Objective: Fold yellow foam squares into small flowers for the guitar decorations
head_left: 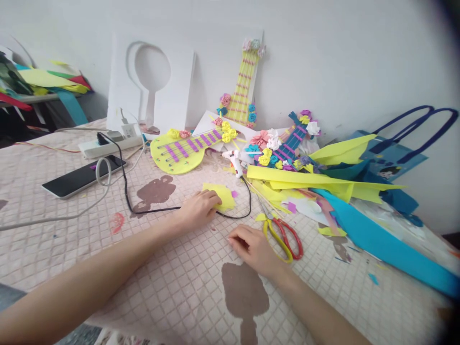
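My left hand (pixel 201 208) rests on the table with bent fingers pressed together over the near-left part of a yellow paper piece (pixel 225 197). Under or beside that hand runs the black cord of a white glue gun (pixel 235 163). My right hand (pixel 253 247) is closed in a loose curl just to the right and nearer; what its fingers hold, if anything, is hidden. Beside it lie scissors (pixel 282 237) with one yellow and one red handle, blades pointing away. A small purple paper scrap (pixel 235 194) lies at the yellow paper's right edge.
Behind are a yellow paper guitar (pixel 185 153), an upright yellow guitar neck (pixel 242 88) and a blue one (pixel 289 143) with paper flowers. A phone (pixel 84 177) and power strip (pixel 109 145) lie left. Yellow strips (pixel 305 177), a blue sheet (pixel 388 244) and a bag (pixel 391 153) fill the right.
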`<state>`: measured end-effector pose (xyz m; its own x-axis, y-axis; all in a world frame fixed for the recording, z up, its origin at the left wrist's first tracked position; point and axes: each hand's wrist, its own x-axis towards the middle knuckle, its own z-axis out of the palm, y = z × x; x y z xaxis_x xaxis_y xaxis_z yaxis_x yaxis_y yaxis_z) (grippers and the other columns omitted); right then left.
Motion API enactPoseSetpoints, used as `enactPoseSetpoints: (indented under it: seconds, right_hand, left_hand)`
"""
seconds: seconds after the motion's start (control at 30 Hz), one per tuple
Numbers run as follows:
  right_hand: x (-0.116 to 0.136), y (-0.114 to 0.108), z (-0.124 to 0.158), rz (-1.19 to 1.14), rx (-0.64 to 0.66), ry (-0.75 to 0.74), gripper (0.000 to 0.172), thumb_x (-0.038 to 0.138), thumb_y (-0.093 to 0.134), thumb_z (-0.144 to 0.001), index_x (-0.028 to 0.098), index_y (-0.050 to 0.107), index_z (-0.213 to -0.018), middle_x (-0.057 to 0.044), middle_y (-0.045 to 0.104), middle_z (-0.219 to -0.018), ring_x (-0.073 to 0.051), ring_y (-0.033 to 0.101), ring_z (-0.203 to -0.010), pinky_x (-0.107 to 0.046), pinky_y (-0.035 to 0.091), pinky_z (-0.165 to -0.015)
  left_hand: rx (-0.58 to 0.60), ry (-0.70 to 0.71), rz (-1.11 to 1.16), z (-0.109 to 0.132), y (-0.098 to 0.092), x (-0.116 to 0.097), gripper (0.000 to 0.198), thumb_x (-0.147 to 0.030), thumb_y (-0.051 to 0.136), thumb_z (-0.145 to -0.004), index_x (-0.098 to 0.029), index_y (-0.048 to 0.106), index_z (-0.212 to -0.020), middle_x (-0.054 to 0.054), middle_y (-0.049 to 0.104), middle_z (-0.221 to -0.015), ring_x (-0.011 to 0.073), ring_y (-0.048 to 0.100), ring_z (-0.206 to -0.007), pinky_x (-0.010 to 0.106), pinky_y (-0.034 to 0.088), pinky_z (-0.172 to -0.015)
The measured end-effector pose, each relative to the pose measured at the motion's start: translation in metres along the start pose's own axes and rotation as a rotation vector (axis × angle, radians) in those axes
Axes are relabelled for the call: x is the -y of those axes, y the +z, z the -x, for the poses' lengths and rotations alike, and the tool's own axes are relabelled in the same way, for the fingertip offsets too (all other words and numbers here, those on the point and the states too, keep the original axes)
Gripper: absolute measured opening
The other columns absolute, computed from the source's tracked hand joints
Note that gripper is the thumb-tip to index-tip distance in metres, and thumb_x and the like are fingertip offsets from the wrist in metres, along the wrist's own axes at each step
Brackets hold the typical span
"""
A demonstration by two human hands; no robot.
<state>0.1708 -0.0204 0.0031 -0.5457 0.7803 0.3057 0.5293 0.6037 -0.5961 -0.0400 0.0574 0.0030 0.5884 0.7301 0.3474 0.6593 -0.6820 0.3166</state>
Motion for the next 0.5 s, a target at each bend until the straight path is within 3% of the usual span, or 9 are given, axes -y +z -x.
enactPoseSetpoints:
  seconds: [0.33,0.5]
  right_hand:
    - [-0.001,-0.002,0.002,-0.074,-0.037,0.037,0.009,0.015,0.051,-0.088,0.021,0.057,-0.083,0.001,0.060,-0.075,-0.012,0.056,-0.071,-0.025,0.044,-0.066]
    - [0.000,-0.002,0.001,-0.028,-0.264,0.148,0.009,0.017,0.055,-0.085,0.021,0.052,-0.092,0.000,0.054,-0.078,-0.013,0.053,-0.065,-0.025,0.045,-0.061]
  left_hand:
    - [-0.118,0.000,0.062,0.000,-0.005,0.003,0.014,-0.008,0.050,-0.084,-0.014,0.060,-0.078,0.007,0.064,-0.088,0.0176,0.060,-0.082,0.031,0.048,-0.077]
    - [-0.243,0.088,0.013,0.003,-0.011,-0.007,0.011,-0.012,0.052,-0.086,-0.016,0.060,-0.079,0.006,0.066,-0.091,0.0179,0.061,-0.086,0.032,0.046,-0.078]
